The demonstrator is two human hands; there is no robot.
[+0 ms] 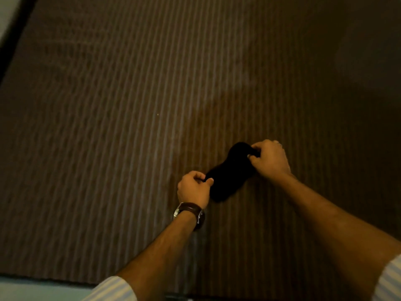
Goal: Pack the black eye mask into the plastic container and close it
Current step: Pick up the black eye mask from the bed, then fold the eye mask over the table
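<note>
The black eye mask [227,173] is stretched slantwise over the brown striped surface, its lower end to the left and its upper end to the right. My left hand [193,189], with a brown-strapped watch on its wrist, pinches the mask's lower left end. My right hand [270,158] grips the upper right end, fingers curled over it. No plastic container is in view.
The brown surface with fine pale stripes [130,127] fills nearly the whole view. Its left edge has a dark border [15,38] with a pale floor beyond, and a pale strip [43,288] runs along the near edge. The right side lies in shadow.
</note>
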